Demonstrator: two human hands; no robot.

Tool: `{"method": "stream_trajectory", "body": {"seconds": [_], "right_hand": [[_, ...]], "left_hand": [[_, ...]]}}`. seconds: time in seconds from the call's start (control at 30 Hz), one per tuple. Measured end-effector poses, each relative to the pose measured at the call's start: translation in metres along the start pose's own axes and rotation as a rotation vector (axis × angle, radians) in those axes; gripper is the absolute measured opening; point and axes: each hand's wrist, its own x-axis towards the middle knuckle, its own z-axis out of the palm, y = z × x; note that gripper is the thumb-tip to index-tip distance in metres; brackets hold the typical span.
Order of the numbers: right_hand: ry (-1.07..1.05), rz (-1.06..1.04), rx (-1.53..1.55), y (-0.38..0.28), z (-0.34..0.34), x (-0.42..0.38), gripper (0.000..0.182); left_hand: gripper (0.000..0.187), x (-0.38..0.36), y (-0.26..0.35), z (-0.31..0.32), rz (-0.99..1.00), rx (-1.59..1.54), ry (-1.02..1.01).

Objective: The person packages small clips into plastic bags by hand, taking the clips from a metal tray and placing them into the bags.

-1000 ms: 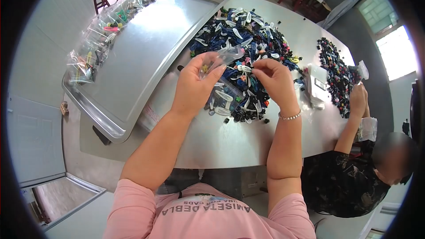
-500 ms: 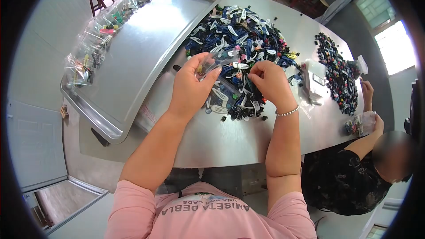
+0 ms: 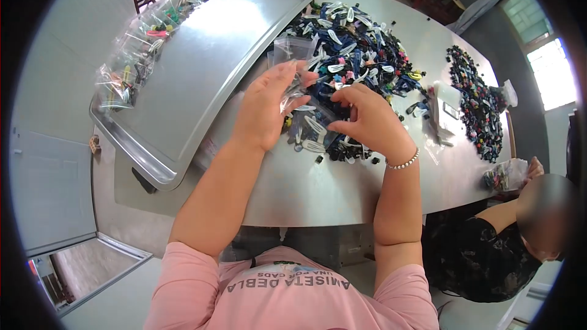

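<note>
Near the close left edge of the pile of hair clips [image 3: 361,46], my left hand [image 3: 262,102] has its fingers and thumb around a clear plastic bag [image 3: 293,49]. The bag's upper part stands up past the fingertips. Over the pile's near side, my right hand [image 3: 376,121] is curved, thumb and fingers apart, with nothing showing between them. White snap clips [image 3: 314,124] lie under clear plastic between the two hands. The pile mixes white, dark blue and black clips with small coloured pieces.
A large metal tray [image 3: 183,79] lies at left, with filled clear bags [image 3: 116,85] along its far side. Right of the pile are a stack of white packaging [image 3: 446,107] and a second pile [image 3: 474,98]. At far right a person [image 3: 483,250] holds a filled bag [image 3: 504,174].
My right hand's pinched fingers have spread apart. My left hand has turned, its fingers stretching further around the bag, which now stands up more. The whole view has shifted slightly.
</note>
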Motion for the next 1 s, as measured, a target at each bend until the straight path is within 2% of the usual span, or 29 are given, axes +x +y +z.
{"method": "stream_trajectory", "body": {"seconds": [0.07, 0.13, 0.2, 0.3, 0.37, 0.57, 0.8, 1.0], "right_hand": [[-0.034, 0.053, -0.043, -0.002, 0.003, 0.001, 0.039], [0.023, 0.048, -0.198, 0.002, 0.007, 0.0, 0.038], [0.03, 0.098, -0.198, 0.006, 0.007, 0.003, 0.031], [0.071, 0.107, -0.27, 0.01, 0.003, 0.006, 0.022], [0.172, 0.105, -0.335, 0.016, 0.004, 0.006, 0.016], [0.29, 0.108, -0.36, 0.035, 0.0, 0.002, 0.014], [0.231, 0.212, -0.234, 0.038, -0.014, -0.002, 0.015], [0.193, 0.328, -0.109, 0.043, -0.02, 0.001, 0.016]], "left_hand": [[0.037, 0.004, 0.0, -0.004, -0.092, -0.159, -0.062], [0.039, 0.008, -0.002, -0.008, -0.111, -0.194, -0.059], [0.041, 0.011, -0.003, -0.01, -0.136, -0.316, -0.133], [0.043, 0.01, -0.001, -0.008, -0.164, -0.343, -0.144], [0.043, 0.01, -0.002, -0.009, -0.16, -0.346, -0.153], [0.041, 0.01, -0.002, -0.009, -0.169, -0.3, -0.119], [0.039, 0.009, -0.002, -0.009, -0.145, -0.174, -0.027], [0.038, 0.009, -0.004, -0.007, -0.146, -0.135, -0.039]]}}
